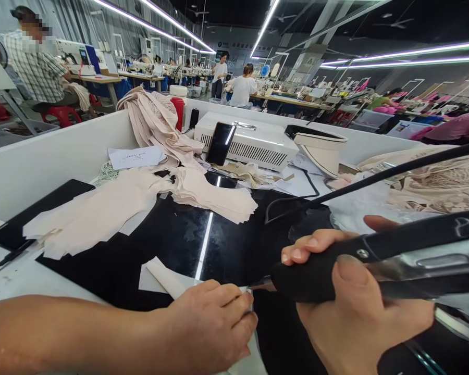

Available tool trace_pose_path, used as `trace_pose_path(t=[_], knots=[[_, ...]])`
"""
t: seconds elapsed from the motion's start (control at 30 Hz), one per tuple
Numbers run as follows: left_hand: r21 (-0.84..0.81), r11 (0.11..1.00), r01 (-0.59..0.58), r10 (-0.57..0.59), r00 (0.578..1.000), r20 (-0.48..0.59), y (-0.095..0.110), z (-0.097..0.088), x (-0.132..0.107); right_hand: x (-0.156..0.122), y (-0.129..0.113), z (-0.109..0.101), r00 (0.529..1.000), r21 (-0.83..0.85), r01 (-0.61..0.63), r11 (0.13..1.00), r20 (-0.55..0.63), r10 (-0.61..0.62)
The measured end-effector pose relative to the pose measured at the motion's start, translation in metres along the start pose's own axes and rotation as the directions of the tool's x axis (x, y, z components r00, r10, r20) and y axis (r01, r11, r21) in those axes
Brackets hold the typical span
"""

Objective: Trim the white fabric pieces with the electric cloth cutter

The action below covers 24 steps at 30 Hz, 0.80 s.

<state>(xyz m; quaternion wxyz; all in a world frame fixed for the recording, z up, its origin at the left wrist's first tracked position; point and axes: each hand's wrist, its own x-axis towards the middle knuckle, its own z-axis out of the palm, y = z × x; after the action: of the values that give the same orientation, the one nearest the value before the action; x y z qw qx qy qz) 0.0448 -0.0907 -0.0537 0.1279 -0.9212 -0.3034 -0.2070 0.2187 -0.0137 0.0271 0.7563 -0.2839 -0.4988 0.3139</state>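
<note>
My right hand (352, 307) is wrapped around the black handle of a hand tool (379, 263) with a thin metal tip, its cord running up to the right. The tip points left at a small pale fabric piece (164, 278) on the glossy black work surface (187, 239). My left hand (214, 325) lies closed on the edge of that piece, fingers pressed together right at the tool's tip.
Stacks of beige cut fabric (214, 195) and more pieces (94, 213) lie across the table. A white machine box (254, 140) with a phone (221, 143) leaning on it stands behind. White walls (42, 159) ring the table. Other people sit at sewing stations beyond.
</note>
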Motion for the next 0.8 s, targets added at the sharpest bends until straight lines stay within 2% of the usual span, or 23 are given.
trace_pose_path(t=[0.2,0.37,0.6,0.8], knots=[[-0.013,1.000,-0.008,0.009,0.999,0.047,-0.001,0.001,-0.001,-0.001,0.000,0.002,1.000,0.025,-0.022,0.999,-0.006,0.022],[-0.009,1.000,-0.005,0.005,0.999,0.033,-0.002,0.001,-0.001,-0.005,0.001,0.004,0.999,0.073,-0.004,0.997,0.032,0.002],[0.004,1.000,-0.013,0.012,0.999,0.041,-0.002,0.000,-0.003,-0.004,0.003,0.005,0.999,0.059,0.005,0.998,0.033,-0.007],[0.033,0.999,0.002,-0.006,0.995,0.102,-0.023,-0.004,-0.001,0.008,-0.010,-0.002,0.999,0.053,0.009,0.999,-0.043,-0.007]])
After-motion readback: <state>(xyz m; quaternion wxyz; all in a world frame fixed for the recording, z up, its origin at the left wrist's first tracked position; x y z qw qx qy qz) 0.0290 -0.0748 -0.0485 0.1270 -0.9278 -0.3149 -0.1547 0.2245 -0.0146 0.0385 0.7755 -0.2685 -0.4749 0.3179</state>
